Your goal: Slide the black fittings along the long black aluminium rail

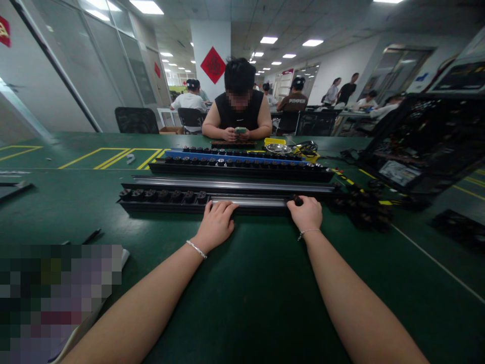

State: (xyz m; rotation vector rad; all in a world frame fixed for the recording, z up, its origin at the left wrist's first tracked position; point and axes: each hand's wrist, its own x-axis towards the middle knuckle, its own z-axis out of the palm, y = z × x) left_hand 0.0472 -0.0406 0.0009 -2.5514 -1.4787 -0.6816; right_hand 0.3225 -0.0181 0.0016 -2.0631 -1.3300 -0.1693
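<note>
In front of me lies a long black channel (166, 206) with a silvery inner strip. Small black round parts (163, 195) stand in a row along its left portion. My left hand (216, 225) grips the channel's near wall just right of that row, its fingers bent over the edge and its thumb on the near side. My right hand (307, 215) is closed around a small dark part (297, 200) at the channel's right end. The fingers hide most of that part. Directly behind lies a second long black channel (235, 184), parallel to the first.
Farther back, a blue strip (242, 155) and black channels carry more round parts. A heap of black parts (364, 207) lies at right, near a large black bin (420, 146). A dark pen (92, 236) lies left. Opposite, a person (238, 106) holds a phone (240, 130).
</note>
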